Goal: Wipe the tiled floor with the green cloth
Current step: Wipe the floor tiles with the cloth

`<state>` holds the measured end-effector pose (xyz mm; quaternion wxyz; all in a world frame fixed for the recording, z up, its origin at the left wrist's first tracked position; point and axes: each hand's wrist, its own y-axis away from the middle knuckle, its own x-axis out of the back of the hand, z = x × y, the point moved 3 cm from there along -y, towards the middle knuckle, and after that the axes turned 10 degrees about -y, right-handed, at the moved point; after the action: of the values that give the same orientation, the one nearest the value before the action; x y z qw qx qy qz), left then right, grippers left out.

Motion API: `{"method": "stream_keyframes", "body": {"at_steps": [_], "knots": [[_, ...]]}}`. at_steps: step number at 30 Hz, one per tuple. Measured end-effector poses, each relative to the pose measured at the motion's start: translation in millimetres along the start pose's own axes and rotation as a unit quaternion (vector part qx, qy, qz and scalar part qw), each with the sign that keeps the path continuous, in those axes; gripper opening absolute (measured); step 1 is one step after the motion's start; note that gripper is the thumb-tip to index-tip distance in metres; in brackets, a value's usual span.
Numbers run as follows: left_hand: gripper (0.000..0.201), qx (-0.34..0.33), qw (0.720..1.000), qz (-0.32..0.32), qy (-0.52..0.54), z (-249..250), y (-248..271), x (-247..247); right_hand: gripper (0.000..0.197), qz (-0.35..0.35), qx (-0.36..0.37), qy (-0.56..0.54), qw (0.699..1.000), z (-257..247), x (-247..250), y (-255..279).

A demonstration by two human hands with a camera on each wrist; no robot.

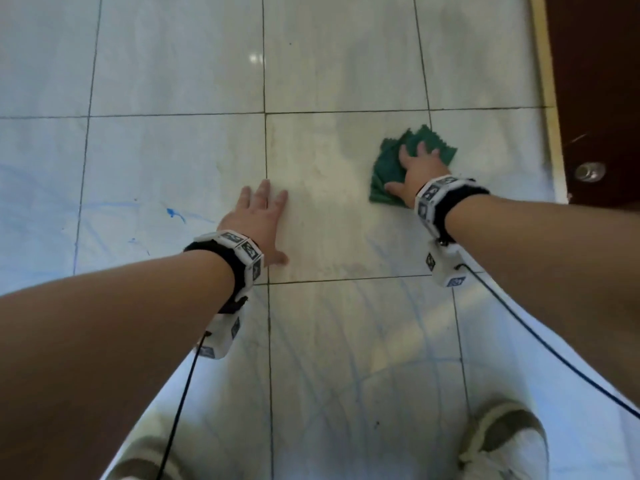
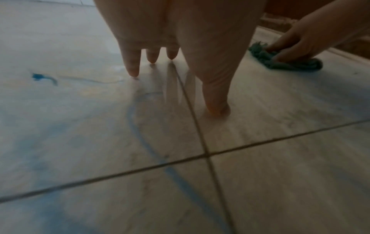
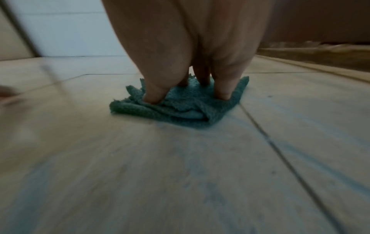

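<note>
The green cloth (image 1: 408, 161) is clearly a soft, light bit of terry, folded over itself into a bunched pad, so it's judged likely to slide easily on the glossy tiled floor (image 1: 173, 64) and to unfold or ruck up if it's only dragged by an edge; pressure from flat on top, over the middle of the folds, is probably what's needed rather than any pinch. It's found on a tile over to the right, near the pale skirting strip (image 1: 549, 98) and the dark wooden door (image 1: 602, 81), right by a grout line. The right hand (image 1: 417, 171) is laid on it with fingers spread fairly wide and mostly straight, tips dug into the pile, nothing actually gripped. The left hand (image 1: 258, 221) is planted on bare tile well apart from the cloth, fingers splayed and straight, only the floor touched. Blue smears (image 1: 175, 214) are seen off to the left, not yet reached
</note>
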<state>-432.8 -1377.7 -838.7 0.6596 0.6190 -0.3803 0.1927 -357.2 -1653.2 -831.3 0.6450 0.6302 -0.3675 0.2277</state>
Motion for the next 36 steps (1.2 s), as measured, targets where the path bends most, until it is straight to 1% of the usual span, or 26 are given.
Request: {"method": "stream_keyframes", "body": {"at_steps": [1, 2, 4, 5, 6, 7, 9, 10, 11, 13, 14, 16, 18, 19, 21, 22, 24, 26, 27, 29, 30, 31, 32, 34, 36], "knots": [[0.124, -0.004, 1.000, -0.001, 0.003, 7.6, -3.3, 3.2, 0.090, -0.003, 0.039, 0.025, 0.999, -13.9, -7.8, 11.7], [0.125, -0.005, 1.000, -0.003, 0.004, 14.9, -7.0, 5.9, 0.090, -0.011, 0.094, 0.051, 0.994, -30.3, -20.4, 30.0], [0.126, -0.002, 1.000, -0.011, 0.015, 24.6, -12.3, 7.7, 0.091, -0.065, 0.216, 0.093, 0.970, -62.9, -64.3, 79.3], [0.125, 0.002, 1.000, -0.013, 0.021, 25.4, -14.5, 7.1, 0.091, -0.097, 0.258, 0.109, 0.955, -75.1, -88.3, 104.5], [0.122, 0.006, 1.000, -0.015, 0.022, 24.3, -15.1, 5.0, 0.091, -0.127, 0.277, 0.117, 0.945, -81.1, -107.5, 123.1], [0.119, 0.008, 1.000, -0.014, 0.022, 23.0, -15.0, 3.3, 0.090, -0.146, 0.281, 0.115, 0.942, -81.0, -119.2, 131.3], [0.118, 0.007, 1.000, -0.012, 0.026, 21.6, -14.4, 0.0, 0.090, -0.154, 0.276, 0.105, 0.943, -70.7, -115.0, 123.1], [0.120, 0.005, 0.999, -0.012, 0.029, 21.3, -14.2, -0.2, 0.090, -0.136, 0.266, 0.102, 0.949, -62.5, -102.1, 109.7], [0.122, 0.004, 0.999, -0.013, 0.033, 21.5, -14.4, -0.3, 0.090, -0.110, 0.237, 0.085, 0.962, -51.1, -84.7, 91.4], [0.123, 0.007, 0.999, -0.017, 0.042, 19.6, -14.7, -0.5, 0.088, -0.048, 0.142, 0.025, 0.988, -17.4, -40.1, 50.3], [0.123, 0.008, 0.999, -0.019, 0.044, 19.1, -15.0, -0.5, 0.088, -0.018, 0.089, 0.001, 0.996, 4.9, -18.1, 30.9], [0.123, 0.008, 0.999, -0.019, 0.047, 18.4, -15.8, -0.1, 0.088, 0.024, -0.004, -0.022, 0.999, 50.0, 17.1, 1.9], [0.123, 0.011, 0.998, -0.022, 0.051, 19.1, -14.7, 0.7, 0.087, 0.028, -0.063, -0.030, 0.997, 80.2, 27.1, -10.9], [0.123, 0.012, 0.998, -0.023, 0.052, 19.9, -14.7, 1.0, 0.087, 0.026, -0.072, -0.038, 0.996, 84.6, 22.8, -10.1], [0.123, 0.013, 0.998, -0.024, 0.054, 22.2, -14.7, 1.1, 0.087, 0.021, -0.045, -0.053, 0.997, 71.9, 0.1, 9.7], [0.123, 0.015, 0.998, -0.023, 0.056, 21.9, -15.0, 1.6, 0.088, 0.010, -0.009, -0.049, 0.999, 56.6, -15.9, 25.0], [0.123, 0.017, 0.998, -0.018, 0.054, 22.3, -16.6, 3.3, 0.090, -0.034, 0.099, -0.012, 0.994, 12.3, -55.0, 66.3], [0.124, 0.015, 0.999, -0.018, 0.047, 23.5, -18.3, 2.6, 0.091, -0.097, 0.214, 0.033, 0.971, -38.3, -99.7, 113.5], [0.123, 0.016, 0.999, -0.018, 0.042, 23.7, -18.1, 1.1, 0.090, -0.121, 0.250, 0.058, 0.959, -56.2, -119.4, 130.7], [0.123, 0.016, 0.999, -0.016, 0.033, 22.8, -18.4, -0.6, 0.089, -0.144, 0.275, 0.082, 0.947, -68.5, -136.7, 138.8], [0.123, 0.013, 0.999, -0.018, 0.032, 22.8, -18.0, -1.4, 0.090, -0.144, 0.277, 0.077, 0.947, -65.7, -132.4, 133.4], [0.124, 0.010, 0.999, -0.017, 0.035, 22.7, -17.7, -1.5, 0.090, -0.128, 0.268, 0.069, 0.952, -58.0, -121.0, 120.9], [0.124, 0.010, 0.999, -0.014, 0.038, 22.1, -17.6, -0.9, 0.090, -0.101, 0.238, 0.047, 0.965, -45.6, -103.3, 102.7], [0.124, 0.013, 0.999, -0.013, 0.040, 20.1, -17.7, 0.4, 0.089, -0.032, 0.131, -0.029, 0.990, -10.0, -58.1, 59.0], [0.124, 0.015, 0.999, -0.015, 0.039, 20.1, -17.6, 1.5, 0.088, 0.027, 0.014, -0.079, 0.996, 36.3, -18.4, 24.7]]}}
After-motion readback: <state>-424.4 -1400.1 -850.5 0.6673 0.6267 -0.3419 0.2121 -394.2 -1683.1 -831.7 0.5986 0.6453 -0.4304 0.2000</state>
